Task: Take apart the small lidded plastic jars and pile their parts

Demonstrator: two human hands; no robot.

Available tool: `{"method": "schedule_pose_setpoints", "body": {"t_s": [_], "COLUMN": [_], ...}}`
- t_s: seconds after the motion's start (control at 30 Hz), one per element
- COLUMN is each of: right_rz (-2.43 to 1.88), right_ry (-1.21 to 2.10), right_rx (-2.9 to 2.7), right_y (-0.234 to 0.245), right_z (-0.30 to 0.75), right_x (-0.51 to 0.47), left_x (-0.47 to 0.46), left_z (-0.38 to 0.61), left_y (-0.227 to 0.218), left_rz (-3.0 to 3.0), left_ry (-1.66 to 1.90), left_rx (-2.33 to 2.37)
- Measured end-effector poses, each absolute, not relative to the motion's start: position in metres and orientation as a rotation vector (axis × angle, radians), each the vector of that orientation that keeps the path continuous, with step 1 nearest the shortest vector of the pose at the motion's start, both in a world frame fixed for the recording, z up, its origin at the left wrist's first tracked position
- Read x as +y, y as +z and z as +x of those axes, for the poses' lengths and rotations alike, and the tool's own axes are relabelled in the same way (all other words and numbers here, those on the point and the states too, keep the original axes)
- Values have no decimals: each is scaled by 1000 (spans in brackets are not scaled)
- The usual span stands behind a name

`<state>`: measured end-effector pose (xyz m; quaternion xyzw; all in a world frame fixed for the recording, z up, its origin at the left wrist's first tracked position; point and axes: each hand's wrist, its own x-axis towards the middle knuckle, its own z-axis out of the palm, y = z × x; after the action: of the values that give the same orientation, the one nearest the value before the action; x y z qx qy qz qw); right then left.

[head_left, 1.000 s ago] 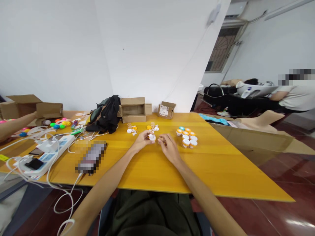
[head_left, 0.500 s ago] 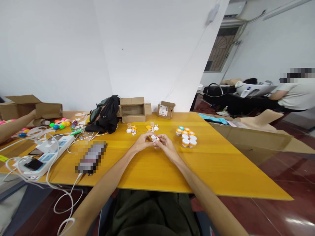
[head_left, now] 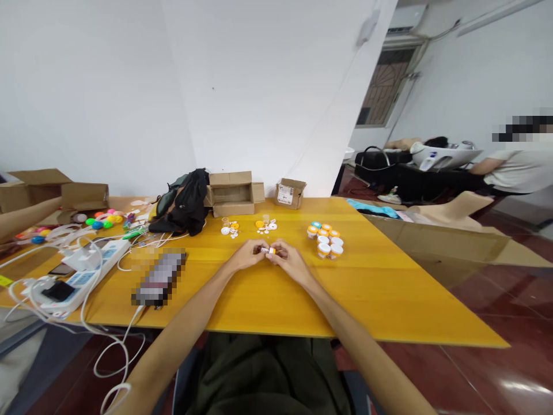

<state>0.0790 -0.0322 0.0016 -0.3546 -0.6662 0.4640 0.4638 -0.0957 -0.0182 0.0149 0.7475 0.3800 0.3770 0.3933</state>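
Note:
Over the middle of the yellow table [head_left: 276, 300], my left hand [head_left: 248, 253] and my right hand [head_left: 288, 257] meet, fingers closed around a small white and orange plastic piece [head_left: 271, 251]. Fingers cover much of it, so its exact kind is hidden. To the right stands a cluster of small clear jars [head_left: 324, 249] with white, orange and teal lids. Beyond my hands lie two loose groups of little white and orange parts, a left group [head_left: 234, 233] and a right group [head_left: 273, 226], each with a clear cup among them.
Two open cardboard boxes, a larger one [head_left: 233, 196] and a smaller one [head_left: 290, 193], stand by the wall beside a black bag [head_left: 190, 202]. A power strip [head_left: 93, 276], cables and a blurred phone [head_left: 161, 278] occupy the left. Another person's arm [head_left: 30, 214] reaches in at far left.
My hands have turned the small piece, so its white dotted face now shows less and an orange band shows. Both hands stay close together in nearly the same place.

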Motion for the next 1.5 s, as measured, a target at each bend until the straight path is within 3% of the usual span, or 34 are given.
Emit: {"method": "schedule_pose_setpoints", "body": {"t_s": [0.9, 1.17, 1.5], "right_rz": [-864, -898, -891], "right_ry": [1092, 902, 1074], "right_rx": [-1732, -1812, -1685], "right_y": [-5, -7, -9], "right_z": [79, 80, 84], "right_x": [-28, -27, -27], "left_x": [-15, -12, -7], "left_z": [-98, -98, -108], "left_y": [15, 12, 11], "left_rz": [1699, 1710, 1674], "left_ry": [917, 909, 1002], "left_rx": [869, 885, 937]}}
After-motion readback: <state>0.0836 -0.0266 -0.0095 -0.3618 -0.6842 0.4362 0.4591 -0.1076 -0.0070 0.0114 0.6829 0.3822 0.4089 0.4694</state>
